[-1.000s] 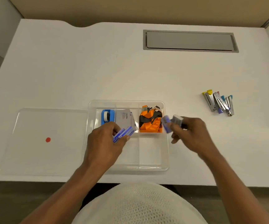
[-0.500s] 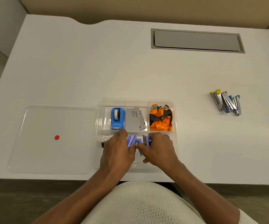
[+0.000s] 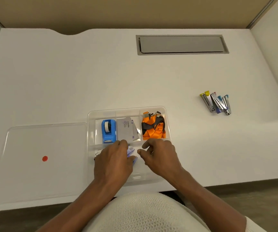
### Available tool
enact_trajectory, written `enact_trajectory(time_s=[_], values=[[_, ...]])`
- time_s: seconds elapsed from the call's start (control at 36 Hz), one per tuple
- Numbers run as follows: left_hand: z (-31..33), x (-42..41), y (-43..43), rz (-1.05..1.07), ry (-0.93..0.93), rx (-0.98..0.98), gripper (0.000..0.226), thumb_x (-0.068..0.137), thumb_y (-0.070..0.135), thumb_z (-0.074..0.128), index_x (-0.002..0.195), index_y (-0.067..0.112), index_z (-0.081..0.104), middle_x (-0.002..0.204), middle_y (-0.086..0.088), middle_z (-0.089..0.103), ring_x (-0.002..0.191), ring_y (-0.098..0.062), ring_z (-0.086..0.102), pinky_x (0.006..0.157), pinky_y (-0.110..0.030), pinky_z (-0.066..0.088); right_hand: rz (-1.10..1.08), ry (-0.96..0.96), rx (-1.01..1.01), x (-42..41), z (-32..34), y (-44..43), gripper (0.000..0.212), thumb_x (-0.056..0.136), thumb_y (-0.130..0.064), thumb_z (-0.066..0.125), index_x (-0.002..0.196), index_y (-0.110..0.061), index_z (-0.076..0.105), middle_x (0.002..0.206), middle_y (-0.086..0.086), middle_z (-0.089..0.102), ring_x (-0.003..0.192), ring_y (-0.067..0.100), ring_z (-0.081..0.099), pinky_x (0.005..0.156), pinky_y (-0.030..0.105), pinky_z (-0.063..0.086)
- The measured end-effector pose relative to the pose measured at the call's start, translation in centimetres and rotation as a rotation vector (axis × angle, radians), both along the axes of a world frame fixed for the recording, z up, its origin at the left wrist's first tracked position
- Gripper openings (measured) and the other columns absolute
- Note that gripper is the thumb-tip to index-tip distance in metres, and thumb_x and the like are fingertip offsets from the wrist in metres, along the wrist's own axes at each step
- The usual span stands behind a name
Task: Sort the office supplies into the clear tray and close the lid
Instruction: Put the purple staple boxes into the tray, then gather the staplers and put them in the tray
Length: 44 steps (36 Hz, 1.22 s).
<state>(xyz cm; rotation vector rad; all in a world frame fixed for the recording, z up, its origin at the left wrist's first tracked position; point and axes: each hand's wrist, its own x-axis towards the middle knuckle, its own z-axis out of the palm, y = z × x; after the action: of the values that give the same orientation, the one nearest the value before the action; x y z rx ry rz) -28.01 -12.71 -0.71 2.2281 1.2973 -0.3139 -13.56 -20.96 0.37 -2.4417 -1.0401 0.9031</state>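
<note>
Since half a second ago the right hand point(image 3: 160, 156) has drawn a little to the right and let go of its small blue boxes; its fingers now curl loosely over the tray's near middle compartment with nothing between them; the left hand point(image 3: 113, 163) has stayed over the near compartments, its fingers closed on the small blue boxes point(image 3: 130, 152) that show at its fingertips.

From the head camera, the clear tray point(image 3: 128, 110) sits at the near edge of the white desk point(image 3: 68, 81); a blue tape dispenser point(image 3: 107, 130) and grey cards point(image 3: 125, 129) lie in its far left compartment, orange lanyards point(image 3: 153, 127) in the far right one; binder clips point(image 3: 98, 152) peek out beside the left hand; the lid point(image 3: 39, 161), marked with a red dot point(image 3: 44, 158), lies flat just left of the tray; a cluster of small staplers point(image 3: 216, 102) rests well apart to the right.
</note>
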Motion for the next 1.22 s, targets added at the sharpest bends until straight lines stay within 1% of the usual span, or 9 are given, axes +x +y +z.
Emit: enact_trajectory(time_s=[0.08,0.14,0.25,0.47,0.67,0.86,0.97,1.08,1.22], values=[[1.1,1.6,0.2,-0.023,0.013,0.091,0.044,0.09,0.058,0.063,0.123,0.03,0.057,0.115,0.011,0.067,0.085,-0.007,0.051,0.085,-0.02,0.046,0.003,0.0,0.063,1.4,0.7,-0.5,0.028,0.092,-0.045,0.071,0.109,-0.022,0.075,0.09,-0.004,0.079,0.074,0.007,0.068,0.077,0.019,0.05],[1.8,2.7,0.2,-0.044,-0.015,0.175,0.042,0.087,0.057,0.068,0.118,0.029,0.061,0.11,0.009,0.07,0.083,-0.01,0.058,0.08,-0.026,0.053,0.029,0.024,0.104,2.5,1.1,-0.9,0.026,0.093,-0.043,0.071,0.108,-0.023,0.076,0.092,-0.006,0.079,0.077,0.006,0.068,0.075,0.017,0.05],[3.1,5.4,0.6,-0.119,-0.131,0.232,0.035,0.085,0.054,0.073,0.107,0.027,0.064,0.096,0.008,0.071,0.082,-0.014,0.066,0.071,-0.033,0.058,0.062,0.014,0.187,5.3,1.4,-2.0,0.023,0.092,-0.039,0.072,0.107,-0.023,0.077,0.094,-0.009,0.077,0.081,0.007,0.07,0.079,0.03,0.06],[4.5,13.6,0.6,-0.369,-0.237,0.226,0.027,0.089,0.047,0.068,0.097,0.023,0.059,0.097,0.006,0.066,0.086,-0.022,0.06,0.068,-0.034,0.045,-0.21,-0.147,0.339,14.2,1.0,-5.4,0.015,0.087,-0.031,0.075,0.102,-0.029,0.073,0.085,-0.014,0.072,0.078,0.004,0.07,0.074,0.039,0.061],[2.9,22.5,-0.1,-0.59,-0.341,0.163,0.037,0.091,0.046,0.067,0.112,0.017,0.058,0.115,0.001,0.061,0.107,-0.026,0.057,0.083,-0.043,0.051,-0.378,-0.372,0.246,23.1,-0.8,-8.2,0.046,0.083,-0.034,0.079,0.125,-0.024,0.062,0.114,0.002,0.063,0.1,0.023,0.066,0.083,0.046,0.058],[0.1,30.5,-0.5,-0.717,-0.333,0.319,0.059,0.085,0.038,0.076,0.129,0.01,0.049,0.128,-0.007,0.053,0.12,-0.028,0.049,0.07,-0.037,0.041,-0.365,-0.343,0.112,29.5,-3.6,-8.9,0.081,0.08,-0.042,0.081,0.149,-0.03,0.041,0.144,0.016,0.041,0.139,0.033,0.035,0.097,0.05,0.052],[-1.2,33.7,0.1,-0.875,-0.252,0.389,0.085,0.079,0.032,0.083,0.145,0.005,0.036,0.154,-0.013,0.036,0.143,-0.031,0.034,0.093,-0.045,0.051,-0.411,-0.231,0.138,31.6,-4.7,-8.3,0.079,0.083,-0.04,0.078,0.151,-0.028,0.041,0.143,0.021,0.042,0.137,0.036,0.038,0.098,0.044,0.045],[-2.1,35.8,0.9,-1.011,-0.203,0.387,0.105,0.077,0.028,0.086,0.156,0.005,0.021,0.168,-0.015,0.013,0.155,-0.031,0.013,0.11,-0.045,0.04,-0.358,-0.172,0.153,32.8,-5.2,-7.7,0.078,0.083,-0.032,0.078,0.152,-0.032,0.042,0.144,0.02,0.042,0.139,0.032,0.037,0.104,0.041,0.042],[-3.6,37.0,1.1,-1.156,-0.144,0.464,0.103,0.079,0.034,0.081,0.157,0.008,0.018,0.168,-0.011,0.016,0.155,-0.029,0.017,0.12,-0.044,0.029,-0.229,-0.115,0.182,33.7,-5.3,-7.7,0.07,0.08,-0.036,0.07,0.147,-0.039,0.049,0.142,0.013,0.042,0.137,0.027,0.035,0.11,0.05,0.043]])
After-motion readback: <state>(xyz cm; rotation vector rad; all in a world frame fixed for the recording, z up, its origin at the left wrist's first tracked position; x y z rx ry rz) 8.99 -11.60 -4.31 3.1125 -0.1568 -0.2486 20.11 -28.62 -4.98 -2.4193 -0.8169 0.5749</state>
